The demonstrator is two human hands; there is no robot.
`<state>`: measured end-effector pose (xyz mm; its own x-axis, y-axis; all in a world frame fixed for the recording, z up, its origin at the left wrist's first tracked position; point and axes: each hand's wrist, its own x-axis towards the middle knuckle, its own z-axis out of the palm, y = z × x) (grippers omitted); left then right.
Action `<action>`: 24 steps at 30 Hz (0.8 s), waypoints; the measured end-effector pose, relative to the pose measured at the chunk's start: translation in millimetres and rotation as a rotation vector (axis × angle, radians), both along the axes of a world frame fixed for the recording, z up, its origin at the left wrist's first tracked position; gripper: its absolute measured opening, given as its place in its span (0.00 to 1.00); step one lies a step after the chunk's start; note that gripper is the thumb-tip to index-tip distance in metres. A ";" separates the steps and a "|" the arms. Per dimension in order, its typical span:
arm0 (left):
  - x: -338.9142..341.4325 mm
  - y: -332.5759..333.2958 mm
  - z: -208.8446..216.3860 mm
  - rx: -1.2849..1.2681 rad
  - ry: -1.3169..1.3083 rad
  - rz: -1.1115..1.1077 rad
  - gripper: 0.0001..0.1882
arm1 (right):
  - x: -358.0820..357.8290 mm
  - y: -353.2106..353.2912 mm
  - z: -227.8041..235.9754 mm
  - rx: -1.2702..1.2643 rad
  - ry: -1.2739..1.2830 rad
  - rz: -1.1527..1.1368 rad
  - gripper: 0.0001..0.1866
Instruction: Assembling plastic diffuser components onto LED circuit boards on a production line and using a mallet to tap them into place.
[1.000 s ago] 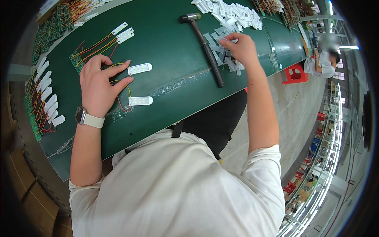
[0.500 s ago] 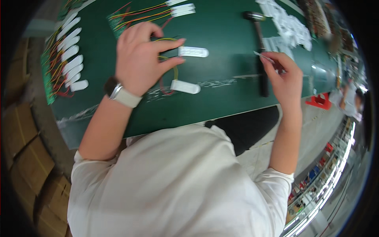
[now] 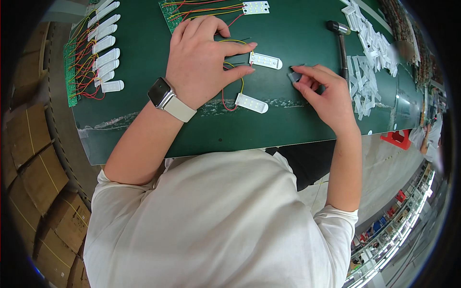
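Observation:
My left hand (image 3: 199,60) is palm down, thumb and index finger closed about the wired end of a white LED light module (image 3: 266,61). The module is a narrow strip with one rounded end, a row of small LEDs showing on top. Between the thumb and fingers of my right hand (image 3: 324,91) is a small translucent plastic piece (image 3: 294,76), held just right of that module's rounded end. A second white LED module (image 3: 251,103) lies nearer to me, with red and yellow wires running back under my left hand.
Wired white modules (image 3: 106,61) line the left beside a green circuit board (image 3: 70,72). Another board (image 3: 171,14) and module (image 3: 256,7) lie at the far side. On the right are a hammer (image 3: 342,45), translucent strips (image 3: 361,81) and a pile of white pieces (image 3: 372,36).
My right hand has moved left with its piece, closer to the module by my left hand, leaving the hammer handle more exposed. The whole view has shifted slightly.

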<state>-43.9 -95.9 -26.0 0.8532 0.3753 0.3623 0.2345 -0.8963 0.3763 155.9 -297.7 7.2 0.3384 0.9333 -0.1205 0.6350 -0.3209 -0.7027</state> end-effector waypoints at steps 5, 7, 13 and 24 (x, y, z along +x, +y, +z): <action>0.0 -1.4 0.2 0.004 0.002 0.011 0.23 | -0.8 8.5 -7.7 0.250 -0.522 0.009 0.14; -0.6 -1.8 0.5 -0.002 0.003 0.016 0.23 | 1.9 9.3 -15.0 0.290 -0.504 0.008 0.13; -0.9 -1.9 0.8 -0.029 0.001 0.014 0.23 | -8.6 20.4 -20.8 0.448 -0.583 -0.010 0.13; 1.2 -5.4 6.8 0.025 0.044 0.043 0.22 | -35.3 53.6 -33.9 0.476 -0.568 -0.014 0.11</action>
<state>-42.8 -101.4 -19.2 0.8515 0.4035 0.3348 0.2891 -0.8941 0.3422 120.6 -244.1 -26.7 0.2402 0.8362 0.4930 0.9403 -0.0743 -0.3321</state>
